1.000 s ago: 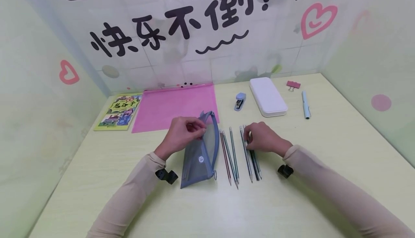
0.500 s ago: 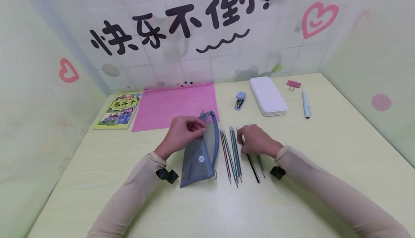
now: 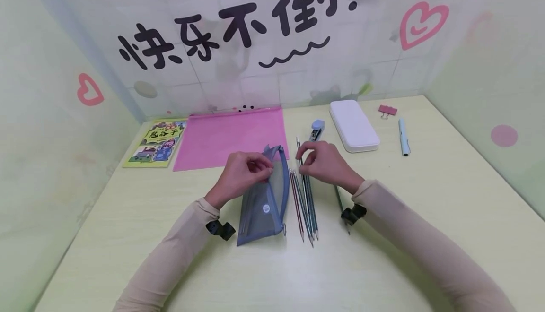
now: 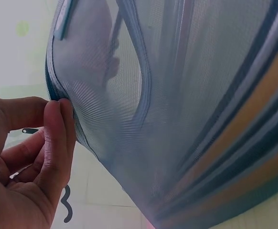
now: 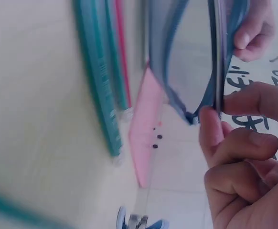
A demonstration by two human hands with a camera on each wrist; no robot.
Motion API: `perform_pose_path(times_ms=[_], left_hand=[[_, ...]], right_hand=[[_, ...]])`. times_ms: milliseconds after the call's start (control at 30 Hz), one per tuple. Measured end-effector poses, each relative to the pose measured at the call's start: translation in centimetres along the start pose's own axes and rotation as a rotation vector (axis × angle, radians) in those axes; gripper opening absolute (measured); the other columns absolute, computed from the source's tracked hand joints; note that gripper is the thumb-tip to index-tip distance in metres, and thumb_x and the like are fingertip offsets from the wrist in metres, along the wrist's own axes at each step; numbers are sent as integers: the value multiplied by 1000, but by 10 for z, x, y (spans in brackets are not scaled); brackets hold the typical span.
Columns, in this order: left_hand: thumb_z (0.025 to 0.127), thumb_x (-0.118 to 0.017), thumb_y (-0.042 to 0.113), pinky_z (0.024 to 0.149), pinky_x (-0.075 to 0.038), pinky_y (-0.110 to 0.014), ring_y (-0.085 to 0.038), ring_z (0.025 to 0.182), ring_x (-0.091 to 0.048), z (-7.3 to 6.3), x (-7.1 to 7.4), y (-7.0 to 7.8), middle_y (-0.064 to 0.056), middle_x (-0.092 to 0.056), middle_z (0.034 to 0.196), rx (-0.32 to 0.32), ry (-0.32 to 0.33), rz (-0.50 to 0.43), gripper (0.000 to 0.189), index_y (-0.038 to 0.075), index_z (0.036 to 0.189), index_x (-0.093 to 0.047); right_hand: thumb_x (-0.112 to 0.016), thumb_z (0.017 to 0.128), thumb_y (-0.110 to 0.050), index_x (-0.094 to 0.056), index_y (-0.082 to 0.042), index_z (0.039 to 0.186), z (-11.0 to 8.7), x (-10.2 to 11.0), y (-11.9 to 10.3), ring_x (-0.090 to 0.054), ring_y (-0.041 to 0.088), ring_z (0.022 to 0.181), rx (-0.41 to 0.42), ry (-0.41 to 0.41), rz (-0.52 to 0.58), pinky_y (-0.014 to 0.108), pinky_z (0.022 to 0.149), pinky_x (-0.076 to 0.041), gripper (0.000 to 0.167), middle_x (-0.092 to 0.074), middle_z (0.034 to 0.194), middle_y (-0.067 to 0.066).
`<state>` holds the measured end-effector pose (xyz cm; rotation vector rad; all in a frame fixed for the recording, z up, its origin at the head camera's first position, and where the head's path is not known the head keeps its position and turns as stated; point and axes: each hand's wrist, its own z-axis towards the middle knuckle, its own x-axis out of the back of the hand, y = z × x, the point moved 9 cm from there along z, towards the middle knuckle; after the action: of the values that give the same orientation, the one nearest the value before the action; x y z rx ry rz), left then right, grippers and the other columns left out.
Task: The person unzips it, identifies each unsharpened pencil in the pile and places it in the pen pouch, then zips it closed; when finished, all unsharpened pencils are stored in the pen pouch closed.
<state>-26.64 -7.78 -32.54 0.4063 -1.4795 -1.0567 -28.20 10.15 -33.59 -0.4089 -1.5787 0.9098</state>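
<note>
At the top edge of a blue-grey mesh pencil pouch [image 3: 257, 212], my left hand [image 3: 238, 177] pinches the fabric between thumb and fingertips, and the zip mouth gapes on the right. My right hand [image 3: 328, 163] holds a dark pencil [image 5: 219, 52] near its upper end, above the table and beside the pouch. Below it lie red pencils [image 3: 295, 203] and green pencils [image 3: 313, 215], side by side with tips toward me. A single green pencil [image 3: 339, 198] lies apart under my right wrist. In the left wrist view the mesh [image 4: 115, 138] fills most of the frame.
Behind the pouch lies a pink folder [image 3: 234, 134], with a yellow comic-style book [image 3: 155, 144] at its left. A blue stapler [image 3: 317, 130], a white case [image 3: 354, 125], a pink binder clip [image 3: 388, 110] and a light-blue pen [image 3: 403, 137] lie at the back right.
My right hand set a green pencil beside the left group, then picked up the dark pencil and moved left and up with it. The left hand keeps its grip on the pouch.
</note>
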Motion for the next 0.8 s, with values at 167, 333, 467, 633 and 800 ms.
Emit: perform_pose_path(times_ms=[167,333,467,633,800], left_hand=[[89,-73,9,66,-60,-26,-13,70,-69,0,0,0,-11,-76,86,5,-7,-5,16,-1,100,-77],[89,-73,9,64,-61,-26,-12,68,-70,-3,-1,0,-12,-76,86,9,-12,-25,14,0,100,-76],[90,-73,9,65,-61,-26,-12,67,-70,-3,0,1,-12,-76,85,15,-10,-21,12,2,99,-76],[90,-73,10,64,-61,-26,-12,66,-70,-1,3,3,-12,-76,84,7,10,3,13,1,99,-76],[90,-73,9,63,-61,-26,-12,65,-70,0,4,4,-12,-76,84,-7,16,-2,10,3,98,-77]], right_hand=[[-71,84,-12,-68,-8,107,7,-8,-6,-65,24,71,-41,33,128,27,57,-45,23,-74,79,8],[-71,86,-12,-67,-10,106,10,-26,-9,-64,21,70,-57,36,203,26,57,-46,21,-74,82,9],[-71,85,-11,-68,-11,106,7,-38,-12,-67,20,72,-67,10,229,24,60,-50,21,-74,84,9],[-73,84,-10,-68,-10,105,3,-49,-17,-63,16,66,-50,-14,229,25,57,-48,22,-74,81,8],[-72,84,-9,-68,-8,105,1,-55,-25,-61,13,64,4,-52,183,24,56,-49,21,-73,80,7]])
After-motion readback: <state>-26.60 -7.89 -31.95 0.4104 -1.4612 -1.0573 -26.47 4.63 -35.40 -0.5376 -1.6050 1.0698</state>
